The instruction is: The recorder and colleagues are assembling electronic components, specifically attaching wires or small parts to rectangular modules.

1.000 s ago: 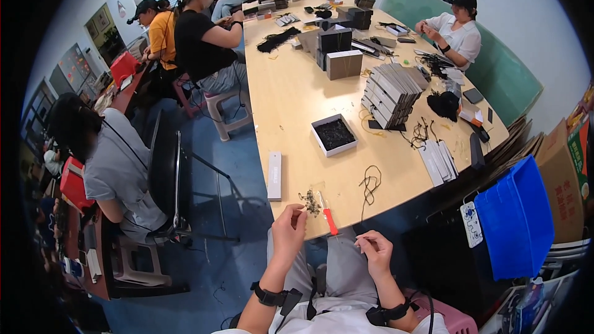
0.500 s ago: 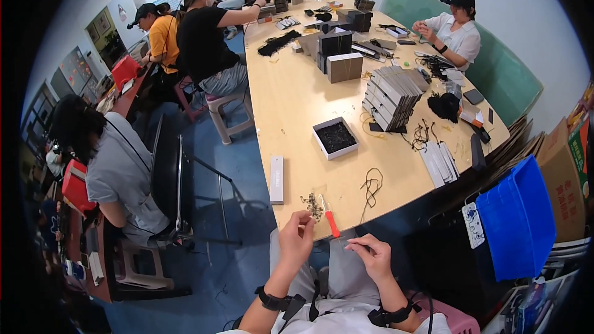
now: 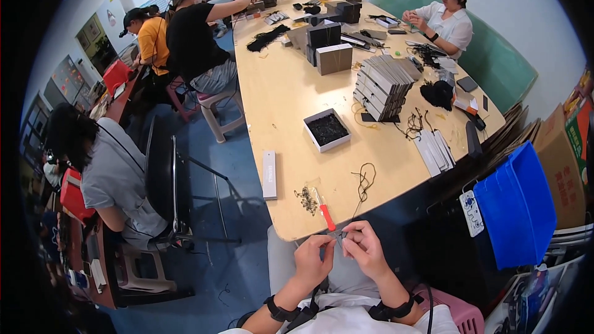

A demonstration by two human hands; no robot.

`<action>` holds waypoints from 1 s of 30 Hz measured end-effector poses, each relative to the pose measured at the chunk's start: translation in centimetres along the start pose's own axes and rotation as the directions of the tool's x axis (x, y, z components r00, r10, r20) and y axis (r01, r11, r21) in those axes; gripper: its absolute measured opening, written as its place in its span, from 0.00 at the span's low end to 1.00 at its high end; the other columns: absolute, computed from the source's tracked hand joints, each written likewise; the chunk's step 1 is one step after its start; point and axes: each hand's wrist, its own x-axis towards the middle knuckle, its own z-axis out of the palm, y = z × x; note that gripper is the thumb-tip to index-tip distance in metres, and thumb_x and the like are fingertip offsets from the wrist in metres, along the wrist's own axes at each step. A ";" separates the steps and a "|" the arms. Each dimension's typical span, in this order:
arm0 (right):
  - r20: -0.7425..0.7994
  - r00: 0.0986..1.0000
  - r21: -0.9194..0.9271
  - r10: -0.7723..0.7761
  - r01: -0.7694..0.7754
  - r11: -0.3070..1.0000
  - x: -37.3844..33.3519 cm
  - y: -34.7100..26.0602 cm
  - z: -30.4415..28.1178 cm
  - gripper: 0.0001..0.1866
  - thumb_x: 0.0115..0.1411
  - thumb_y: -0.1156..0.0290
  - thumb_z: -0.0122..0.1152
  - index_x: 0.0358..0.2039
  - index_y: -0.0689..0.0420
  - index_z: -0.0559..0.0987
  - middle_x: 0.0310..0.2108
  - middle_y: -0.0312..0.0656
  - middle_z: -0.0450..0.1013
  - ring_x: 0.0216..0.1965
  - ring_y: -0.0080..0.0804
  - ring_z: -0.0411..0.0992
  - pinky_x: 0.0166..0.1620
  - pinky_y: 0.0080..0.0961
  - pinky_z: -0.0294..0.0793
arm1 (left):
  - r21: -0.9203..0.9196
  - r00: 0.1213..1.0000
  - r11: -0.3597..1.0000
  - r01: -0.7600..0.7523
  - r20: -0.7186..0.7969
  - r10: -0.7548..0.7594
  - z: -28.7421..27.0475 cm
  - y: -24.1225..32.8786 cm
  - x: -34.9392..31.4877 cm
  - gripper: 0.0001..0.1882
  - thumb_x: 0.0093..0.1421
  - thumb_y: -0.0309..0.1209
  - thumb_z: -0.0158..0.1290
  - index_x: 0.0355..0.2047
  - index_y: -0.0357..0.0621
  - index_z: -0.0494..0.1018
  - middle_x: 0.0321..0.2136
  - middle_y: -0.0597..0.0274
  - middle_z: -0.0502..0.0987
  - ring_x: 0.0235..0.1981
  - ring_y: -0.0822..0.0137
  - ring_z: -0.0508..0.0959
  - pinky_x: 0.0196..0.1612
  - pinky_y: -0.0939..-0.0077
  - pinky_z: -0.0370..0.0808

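Note:
My left hand (image 3: 314, 258) and my right hand (image 3: 366, 251) meet just past the table's near edge, above my lap. Thumb and fingers of the right hand are pinched on a thin black cord (image 3: 354, 215), which runs up to a loose tangle on the tabletop. The left fingers are also pinched together; something small and dark shows between the hands, too small to name. Just beyond them lies a red-handled tool (image 3: 327, 215) with a thin pale shaft. Beside it are several tiny dark metal pieces (image 3: 305, 200) and a clear plastic bag (image 3: 314, 184).
On the wooden table (image 3: 278, 124) are a slim grey box (image 3: 270, 175), an open white box (image 3: 307, 135) of black bits, stacked grey boxes (image 3: 385, 88) and flat grey packs (image 3: 434, 153). A blue bin (image 3: 516, 210) stands right. Other people sit around the table and at left.
My hands have come together from apart, the left moving right. The black cord now reaches into my right fingers. The whole view has shifted slightly.

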 end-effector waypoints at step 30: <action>0.019 0.996 0.082 0.086 -0.088 0.993 0.3 0.4 -0.6 0.13 0.61 0.77 0.54 0.46 0.61 0.67 0.24 0.33 0.69 0.26 0.17 0.67 0.30 0.13 0.65 | 0.029 1.000 0.999 -0.023 -0.007 0.023 0.0 -0.2 0.0 0.12 0.51 0.19 0.59 0.34 0.41 0.69 0.25 0.57 0.77 0.23 0.59 0.78 0.25 0.71 0.73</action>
